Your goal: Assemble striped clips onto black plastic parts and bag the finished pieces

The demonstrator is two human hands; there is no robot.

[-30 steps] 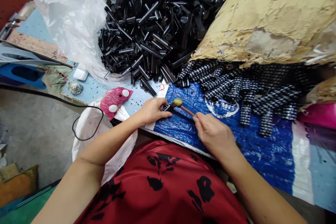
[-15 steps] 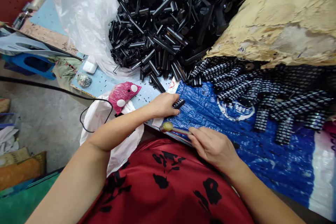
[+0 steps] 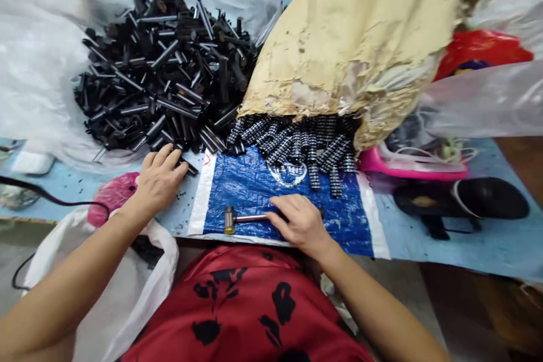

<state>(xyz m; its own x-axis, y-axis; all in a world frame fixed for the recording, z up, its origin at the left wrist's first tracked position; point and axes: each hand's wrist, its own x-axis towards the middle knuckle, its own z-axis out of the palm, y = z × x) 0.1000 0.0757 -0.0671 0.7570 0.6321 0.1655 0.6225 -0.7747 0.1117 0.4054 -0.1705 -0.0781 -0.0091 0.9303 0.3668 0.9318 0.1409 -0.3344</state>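
Note:
My right hand (image 3: pixel 299 223) is wrapped round the handle of a small hammer (image 3: pixel 229 219), whose head has a yellowish end and rests low over the blue plastic sheet (image 3: pixel 250 192). At the front edge of a heap of black tubes (image 3: pixel 169 85), my left hand (image 3: pixel 163 178) lies with its fingers stretched out. One short black tube (image 3: pixel 190 168) shows by its fingertips; whether they touch it is hard to tell. Tubes with rows of small white marks (image 3: pixel 292 144) lie at the back of the sheet, spilling from under a worn cream sack (image 3: pixel 331 56).
A white plastic bag (image 3: pixel 114 283) hangs open at the table's front edge, with dark patterned pieces inside. The pink pouch (image 3: pixel 112 195) sits beside my left forearm. To the right are a pink tray (image 3: pixel 416 167) and a black object with a strap (image 3: pixel 492 198). Clear plastic (image 3: pixel 34 68) surrounds the heap.
My left hand has left the blue sheet, where it held a short white-marked black piece, and moved to the heap's edge. The hammer stays in my right hand. The view has swung right.

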